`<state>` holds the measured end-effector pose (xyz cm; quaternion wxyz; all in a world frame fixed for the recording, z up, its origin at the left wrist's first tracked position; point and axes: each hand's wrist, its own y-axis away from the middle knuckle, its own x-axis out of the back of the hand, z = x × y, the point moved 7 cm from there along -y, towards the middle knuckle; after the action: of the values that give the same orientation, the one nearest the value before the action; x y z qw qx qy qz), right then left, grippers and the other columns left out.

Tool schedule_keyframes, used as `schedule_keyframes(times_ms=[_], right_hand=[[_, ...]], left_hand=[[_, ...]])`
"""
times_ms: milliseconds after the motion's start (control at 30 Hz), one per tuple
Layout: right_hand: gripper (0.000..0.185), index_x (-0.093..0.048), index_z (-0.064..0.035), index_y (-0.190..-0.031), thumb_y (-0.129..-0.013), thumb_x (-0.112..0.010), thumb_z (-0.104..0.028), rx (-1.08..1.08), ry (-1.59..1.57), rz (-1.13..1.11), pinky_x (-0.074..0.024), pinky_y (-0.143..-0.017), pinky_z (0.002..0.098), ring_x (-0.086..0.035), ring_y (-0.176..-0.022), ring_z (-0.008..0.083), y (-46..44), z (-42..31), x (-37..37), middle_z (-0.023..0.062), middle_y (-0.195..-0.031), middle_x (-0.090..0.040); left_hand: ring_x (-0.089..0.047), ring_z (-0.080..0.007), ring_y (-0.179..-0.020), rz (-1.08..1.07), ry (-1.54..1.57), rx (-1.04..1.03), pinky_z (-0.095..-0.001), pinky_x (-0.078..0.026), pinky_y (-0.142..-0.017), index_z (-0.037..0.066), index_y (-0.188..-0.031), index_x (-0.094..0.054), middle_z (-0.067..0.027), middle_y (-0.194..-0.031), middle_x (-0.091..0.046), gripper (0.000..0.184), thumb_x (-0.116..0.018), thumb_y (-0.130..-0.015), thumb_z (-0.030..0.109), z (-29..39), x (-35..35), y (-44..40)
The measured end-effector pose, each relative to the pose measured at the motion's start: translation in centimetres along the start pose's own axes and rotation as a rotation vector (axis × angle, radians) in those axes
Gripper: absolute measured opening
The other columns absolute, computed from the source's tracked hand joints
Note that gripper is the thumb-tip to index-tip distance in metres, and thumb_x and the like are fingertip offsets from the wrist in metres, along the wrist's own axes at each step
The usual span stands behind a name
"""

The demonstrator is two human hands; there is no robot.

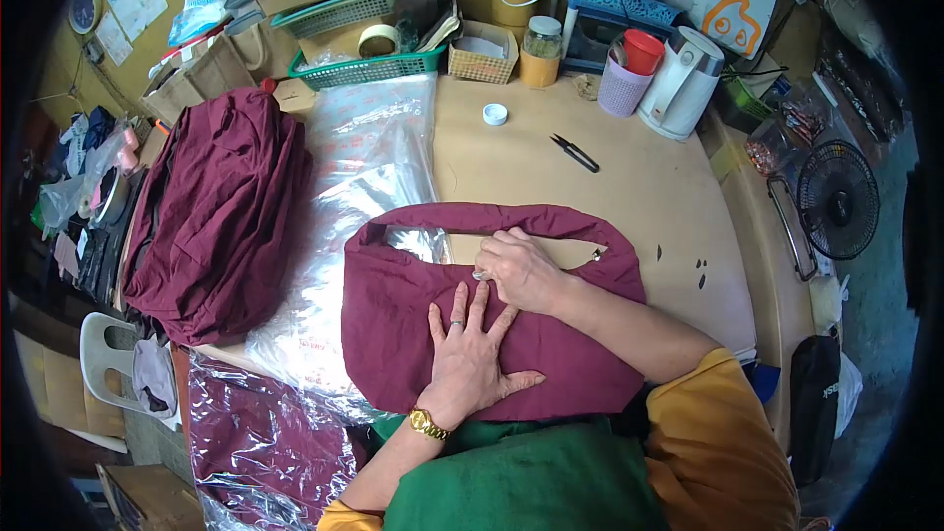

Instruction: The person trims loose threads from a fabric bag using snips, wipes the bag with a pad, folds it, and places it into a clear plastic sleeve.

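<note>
A maroon fabric shoulder bag lies flat in front of me, its strap loop curving away from me. My left hand rests palm down on the bag's body, fingers spread, holding nothing. At the middle of the bag's upper edge, my right hand is closed, its fingers pinching there. A small shiny bit shows by those fingertips; I cannot make out what it is. Another small metal piece sits at the opening's right end.
Left of the bag, a stack of folded maroon bags stands beside clear plastic sleeves. Black thread snips and a white lid lie farther back. Baskets, a jar and a white kettle line the back; a fan stands right.
</note>
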<state>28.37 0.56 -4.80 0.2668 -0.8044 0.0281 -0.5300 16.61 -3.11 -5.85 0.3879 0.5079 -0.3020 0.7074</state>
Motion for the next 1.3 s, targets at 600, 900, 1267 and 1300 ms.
schedule_keyframes(times_ms=[600, 900, 1267, 1300], right_hand=[[0.011, -0.061, -0.0063, -0.079, -0.072, -0.069, -0.003, -0.061, -0.008, -0.131, -0.0432, -0.079, 0.0394, -0.058, -0.089, 0.0269, 1.3, 2.2, 1.5, 0.0087, -0.087, -0.060], [0.006, -0.061, -0.0075, -0.083, -0.078, -0.059, -0.006, 0.063, 0.119, -0.044, -0.0420, -0.081, 0.0392, -0.055, -0.091, 0.0248, -0.6, 0.2, 0.4, 0.0075, -0.089, -0.057], [0.006, -0.060, -0.0026, -0.087, -0.081, -0.058, -0.001, -0.293, 0.005, 0.039, -0.0462, -0.079, 0.0426, -0.056, -0.090, 0.0308, 7.8, -1.3, 3.7, 0.0123, -0.091, -0.052], [0.006, -0.060, -0.0022, -0.087, -0.082, -0.058, -0.001, -0.321, -0.028, 0.065, -0.0471, -0.078, 0.0422, -0.057, -0.090, 0.0314, 8.0, -1.2, 3.8, 0.0125, -0.091, -0.052]], left_hand=[[-0.018, -0.0403, -0.146, -0.021, 0.016, 0.018, -0.0676, -0.011, -0.112, 0.022, -0.150, -0.039, -0.0204, -0.155, -0.029, 0.106, -0.061, -0.065, 0.083, -0.3, 0.0, 0.1], [-0.017, -0.0399, -0.147, -0.034, 0.014, 0.020, -0.0668, -0.012, -0.113, 0.022, -0.151, -0.038, -0.0199, -0.156, -0.028, 0.107, -0.060, -0.065, 0.083, -0.2, -0.2, 0.1], [-0.060, -0.0428, -0.099, 0.171, 0.359, 0.071, -0.0456, -0.052, -0.086, 0.002, -0.135, -0.049, -0.0255, -0.122, -0.050, 0.050, -0.064, -0.088, 0.010, -3.0, 3.9, -5.3], [-0.061, -0.0418, -0.097, 0.157, 0.336, 0.085, -0.0458, -0.053, -0.085, 0.002, -0.133, -0.051, -0.0248, -0.120, -0.052, 0.048, -0.064, -0.088, 0.008, -3.5, 3.3, -5.9]])
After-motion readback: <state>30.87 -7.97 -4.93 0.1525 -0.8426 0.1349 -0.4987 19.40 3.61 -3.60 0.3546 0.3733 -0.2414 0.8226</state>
